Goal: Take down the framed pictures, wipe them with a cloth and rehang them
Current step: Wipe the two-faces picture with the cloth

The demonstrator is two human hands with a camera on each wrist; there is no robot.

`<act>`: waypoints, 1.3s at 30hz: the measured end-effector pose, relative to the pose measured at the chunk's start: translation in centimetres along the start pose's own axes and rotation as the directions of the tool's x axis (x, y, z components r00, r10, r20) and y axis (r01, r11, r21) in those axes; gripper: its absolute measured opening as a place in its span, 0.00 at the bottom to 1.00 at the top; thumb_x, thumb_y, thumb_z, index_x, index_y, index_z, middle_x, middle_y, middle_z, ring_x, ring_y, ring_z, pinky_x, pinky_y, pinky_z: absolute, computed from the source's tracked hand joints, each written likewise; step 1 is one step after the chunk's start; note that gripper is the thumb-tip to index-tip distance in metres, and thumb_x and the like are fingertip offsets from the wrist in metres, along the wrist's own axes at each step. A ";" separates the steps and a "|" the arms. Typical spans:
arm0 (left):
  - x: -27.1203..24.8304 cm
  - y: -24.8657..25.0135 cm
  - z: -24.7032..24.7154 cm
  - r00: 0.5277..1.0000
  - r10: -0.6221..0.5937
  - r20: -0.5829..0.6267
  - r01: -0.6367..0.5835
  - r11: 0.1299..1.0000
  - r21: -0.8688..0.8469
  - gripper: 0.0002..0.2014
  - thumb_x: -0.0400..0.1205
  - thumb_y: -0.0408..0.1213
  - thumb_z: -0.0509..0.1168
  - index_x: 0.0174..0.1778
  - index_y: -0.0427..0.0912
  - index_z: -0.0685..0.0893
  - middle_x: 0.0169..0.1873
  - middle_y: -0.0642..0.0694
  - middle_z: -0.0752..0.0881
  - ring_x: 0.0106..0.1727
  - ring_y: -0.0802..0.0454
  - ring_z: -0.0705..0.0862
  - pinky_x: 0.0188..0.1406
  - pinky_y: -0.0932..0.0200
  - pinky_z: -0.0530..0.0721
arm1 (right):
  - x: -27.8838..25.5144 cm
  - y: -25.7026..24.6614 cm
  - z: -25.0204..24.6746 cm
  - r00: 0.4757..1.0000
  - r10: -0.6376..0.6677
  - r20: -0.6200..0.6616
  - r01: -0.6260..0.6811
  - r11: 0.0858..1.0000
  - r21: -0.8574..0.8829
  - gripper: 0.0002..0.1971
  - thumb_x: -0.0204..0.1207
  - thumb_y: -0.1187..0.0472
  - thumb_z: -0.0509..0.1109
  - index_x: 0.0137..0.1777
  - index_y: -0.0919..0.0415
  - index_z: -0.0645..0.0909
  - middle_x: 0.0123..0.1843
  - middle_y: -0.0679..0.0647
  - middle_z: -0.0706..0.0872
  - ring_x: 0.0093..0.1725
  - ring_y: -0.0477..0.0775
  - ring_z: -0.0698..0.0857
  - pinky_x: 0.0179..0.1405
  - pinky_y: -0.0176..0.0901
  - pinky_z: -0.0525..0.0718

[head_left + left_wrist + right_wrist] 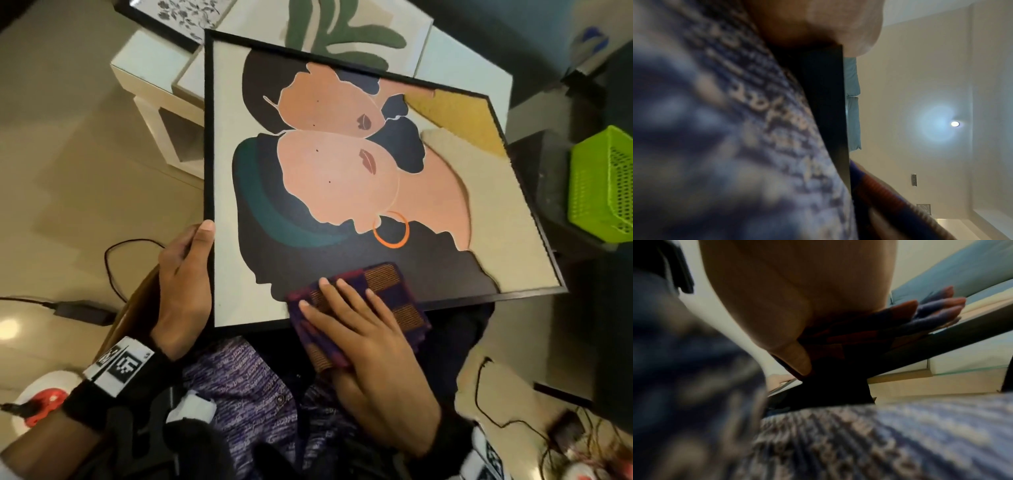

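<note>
**Op A:** I've got the framed picture (342, 178) resting tilted across my lap, off the wall, near edge against my shirt (239, 394). My left hand (185, 274) grips its left edge, thumb curled over the black frame, fingers behind where I can't see them. My right hand (356, 342) lies flat with fingers straight, pressing the checked cloth (383, 308) onto the near edge of the picture.

**Op B:** What worries you from here?

**Op A:** Mostly that one-sided hold. The far right corner hangs out unsupported, just beside the green basket (603, 185). If I press hard with the cloth out on the right, I judge the picture could pivot about my left grip and knock that basket, or slide off my lap.

**Op B:** And the cloth?

**Op A:** Half of it droops over the near rail. A long stroke could drag it off the edge, since nothing pinches it.

**Op B:** Anything behind?

**Op A:** Two more pictures lie on the white table (144, 68) beyond: a leaf print (342, 31) and a floral print (188, 13). Pushing mine forward might scrape them. There's also a cable (113, 267) on the floor at my left, a trip risk when I get up to rehang.
</note>
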State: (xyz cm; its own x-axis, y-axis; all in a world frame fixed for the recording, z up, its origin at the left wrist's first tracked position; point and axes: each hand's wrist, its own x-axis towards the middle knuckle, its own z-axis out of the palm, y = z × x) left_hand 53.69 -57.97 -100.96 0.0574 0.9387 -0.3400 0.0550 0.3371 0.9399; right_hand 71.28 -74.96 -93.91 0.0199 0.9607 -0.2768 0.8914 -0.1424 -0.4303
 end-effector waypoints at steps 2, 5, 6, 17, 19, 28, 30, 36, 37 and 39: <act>0.1 -0.1 -0.1 1.000 -0.003 0.000 0.003 1.000 -0.006 0.18 0.95 0.43 0.60 0.41 0.47 0.87 0.33 0.57 0.90 0.36 0.59 0.86 0.38 0.64 0.85 | 0.0 1.1 -0.4 0.999 0.026 -0.037 -0.025 0.999 0.037 0.34 0.74 0.53 0.64 0.82 0.35 0.70 0.88 0.36 0.60 0.87 0.40 0.57 0.86 0.56 0.60; 0.1 -0.4 0.0 1.000 -0.008 0.008 0.008 1.000 -0.019 0.20 0.95 0.43 0.61 0.39 0.49 0.89 0.34 0.55 0.90 0.39 0.53 0.86 0.42 0.57 0.86 | -1.0 4.4 -1.9 0.974 0.181 -0.139 -0.182 0.983 0.011 0.32 0.76 0.53 0.68 0.81 0.34 0.71 0.87 0.37 0.63 0.87 0.41 0.61 0.84 0.58 0.65; 0.1 -0.4 0.1 1.000 -0.010 0.008 0.010 1.000 -0.024 0.20 0.95 0.43 0.61 0.39 0.49 0.89 0.35 0.54 0.90 0.40 0.52 0.86 0.43 0.55 0.86 | -1.0 4.8 -2.2 0.963 0.218 -0.156 -0.224 0.974 -0.022 0.30 0.77 0.50 0.66 0.81 0.33 0.71 0.87 0.39 0.63 0.87 0.43 0.62 0.83 0.59 0.66; 0.1 -0.4 -0.2 1.000 0.007 0.008 -0.007 1.000 -0.001 0.19 0.95 0.43 0.60 0.39 0.46 0.87 0.32 0.55 0.88 0.36 0.53 0.84 0.38 0.59 0.84 | 3.6 6.3 -3.3 0.995 0.087 -0.048 -0.092 0.989 -0.114 0.35 0.78 0.51 0.63 0.86 0.35 0.60 0.90 0.41 0.55 0.89 0.45 0.54 0.84 0.62 0.61; 0.2 -0.3 0.0 1.000 0.003 0.007 -0.003 1.000 -0.002 0.19 0.95 0.43 0.60 0.39 0.45 0.86 0.32 0.54 0.88 0.36 0.52 0.84 0.38 0.58 0.84 | 4.2 6.6 -3.7 0.991 0.125 -0.038 -0.130 0.978 -0.161 0.35 0.79 0.47 0.59 0.87 0.35 0.56 0.90 0.42 0.52 0.90 0.47 0.51 0.85 0.64 0.59; 0.3 -0.5 -0.2 1.000 0.005 -0.007 -0.004 1.000 0.016 0.19 0.95 0.42 0.59 0.46 0.32 0.86 0.34 0.50 0.88 0.35 0.55 0.84 0.34 0.65 0.83 | 4.0 3.5 -1.4 1.000 -0.013 0.023 0.016 0.993 -0.115 0.34 0.82 0.46 0.57 0.88 0.35 0.53 0.91 0.39 0.46 0.89 0.42 0.44 0.87 0.62 0.51; 0.3 -0.5 -0.1 1.000 0.000 -0.002 0.000 1.000 0.010 0.20 0.95 0.43 0.59 0.48 0.31 0.86 0.37 0.46 0.88 0.38 0.51 0.84 0.36 0.63 0.84 | 4.5 4.8 -2.4 0.995 0.094 -0.023 -0.097 0.980 -0.173 0.34 0.84 0.42 0.55 0.88 0.34 0.47 0.91 0.40 0.44 0.89 0.44 0.42 0.86 0.64 0.52; 0.4 -0.3 0.0 1.000 -0.010 0.001 0.010 1.000 0.012 0.18 0.95 0.42 0.60 0.41 0.45 0.86 0.31 0.57 0.89 0.34 0.59 0.84 0.34 0.67 0.83 | 5.1 1.1 -1.5 0.945 -0.228 0.233 0.271 0.947 -0.172 0.40 0.78 0.50 0.64 0.89 0.37 0.50 0.91 0.42 0.42 0.90 0.46 0.41 0.88 0.60 0.41; 0.4 -0.3 -0.1 1.000 -0.011 -0.001 0.011 1.000 0.019 0.18 0.95 0.43 0.60 0.41 0.44 0.86 0.31 0.56 0.89 0.34 0.57 0.85 0.35 0.65 0.84 | 6.0 2.0 -1.9 0.955 -0.215 0.203 0.252 0.952 -0.176 0.39 0.78 0.49 0.61 0.88 0.36 0.51 0.91 0.41 0.44 0.90 0.46 0.43 0.88 0.59 0.43; 0.4 -0.5 -0.2 1.000 -0.012 -0.004 0.012 1.000 0.028 0.18 0.95 0.43 0.60 0.42 0.43 0.86 0.32 0.55 0.89 0.36 0.55 0.85 0.38 0.62 0.84 | 8.6 4.8 -3.1 0.995 -0.062 0.073 0.076 0.974 -0.215 0.34 0.82 0.45 0.55 0.88 0.36 0.51 0.91 0.42 0.46 0.90 0.47 0.47 0.87 0.63 0.51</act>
State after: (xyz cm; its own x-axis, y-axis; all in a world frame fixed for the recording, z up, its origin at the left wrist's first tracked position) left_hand 53.46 -57.76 -101.58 0.0529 0.9348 -0.3513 0.0837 0.3464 0.9343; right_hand 77.16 -66.63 -95.69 -0.0684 0.9476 -0.3121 0.9668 -0.0142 -0.2551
